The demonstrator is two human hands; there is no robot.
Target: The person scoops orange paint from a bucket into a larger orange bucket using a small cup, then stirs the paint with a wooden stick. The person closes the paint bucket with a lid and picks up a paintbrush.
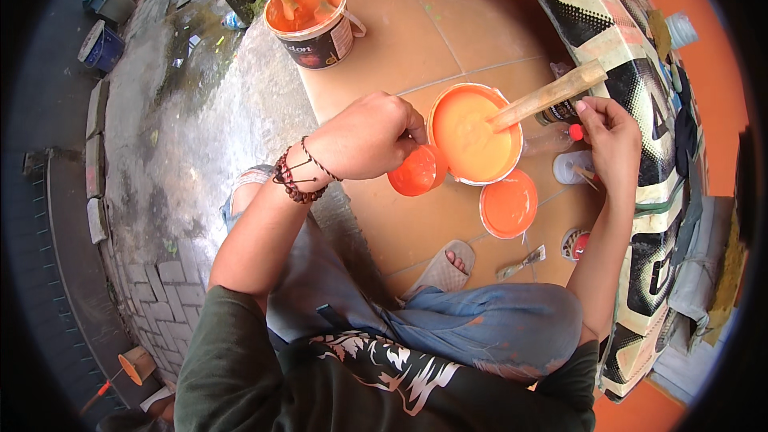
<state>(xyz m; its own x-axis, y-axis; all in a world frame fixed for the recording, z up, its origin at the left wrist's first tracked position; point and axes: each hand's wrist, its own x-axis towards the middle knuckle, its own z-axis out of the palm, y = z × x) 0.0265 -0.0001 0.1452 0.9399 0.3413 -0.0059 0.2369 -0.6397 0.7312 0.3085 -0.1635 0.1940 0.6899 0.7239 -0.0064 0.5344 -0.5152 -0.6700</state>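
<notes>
My left hand [372, 138], with a beaded bracelet at its wrist, has its fingers closed on the rim of a small cup [418, 170] coated in orange paint. The cup is beside the left rim of a bucket of light orange paint [472, 140]. A wooden stick [552, 94] leans in that bucket and sticks out to the right. My right hand [612, 140] is raised on the right, thumb and forefinger pinched together; what they hold, if anything, I cannot make out. Close to its fingertips is the red cap [575, 132] of a clear plastic bottle [548, 141].
An orange-smeared lid [509, 203] lies below the bucket. A white container [572, 168] with sticks stands under my right hand. A paintbrush [522, 262] lies near my sandalled foot [448, 266]. Another paint bucket [316, 44] with brushes stands farther back. A patterned bench [640, 224] runs along the right.
</notes>
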